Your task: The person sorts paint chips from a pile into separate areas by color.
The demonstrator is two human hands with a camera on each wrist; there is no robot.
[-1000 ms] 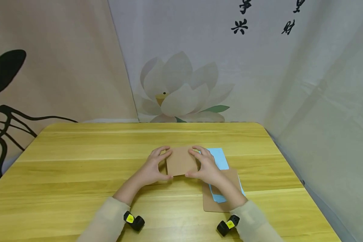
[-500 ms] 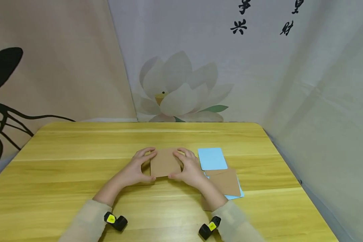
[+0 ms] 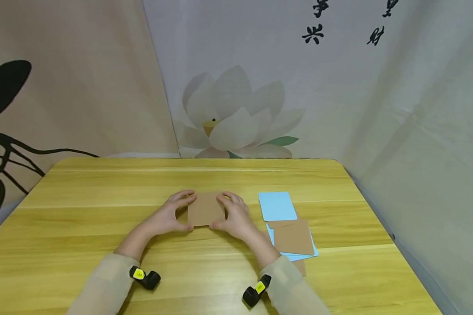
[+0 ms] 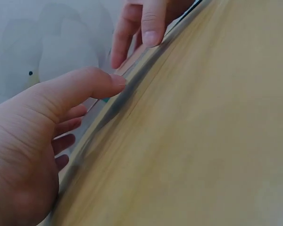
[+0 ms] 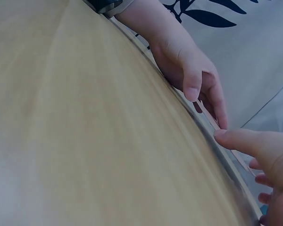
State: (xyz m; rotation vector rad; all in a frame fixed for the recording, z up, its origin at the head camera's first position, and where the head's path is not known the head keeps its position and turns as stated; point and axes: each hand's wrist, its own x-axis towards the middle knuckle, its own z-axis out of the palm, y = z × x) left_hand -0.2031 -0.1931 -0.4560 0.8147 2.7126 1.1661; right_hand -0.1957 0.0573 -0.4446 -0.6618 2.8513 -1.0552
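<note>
A square brown card (image 3: pixel 206 209) lies between both hands at the middle of the table in the head view. My left hand (image 3: pixel 166 215) grips its left side, fingers at the far corner and thumb at the near one. On the opposite side my right hand (image 3: pixel 235 215) holds it the same way. From the left wrist view the card (image 4: pixel 131 61) shows only as a thin edge, low over the tabletop, with the left thumb (image 4: pixel 92 84) close to it. The right wrist view has the right thumb (image 5: pixel 240 141) at the near edge and the left hand (image 5: pixel 191 61) beyond.
Right of the hands, a light blue square card (image 3: pixel 277 206) lies on the wooden table (image 3: pixel 102 197). It adjoins a loose, overlapping pile of brown cards (image 3: pixel 294 238) and blue ones, partly behind the right forearm. A printed curtain (image 3: pixel 240 43) hangs behind the table's far edge.
Both hands have moved left together with the brown card between them, quickly at first, then more slowly. The blue card and the pile on the right, formerly behind the right hand, now show more fully.
</note>
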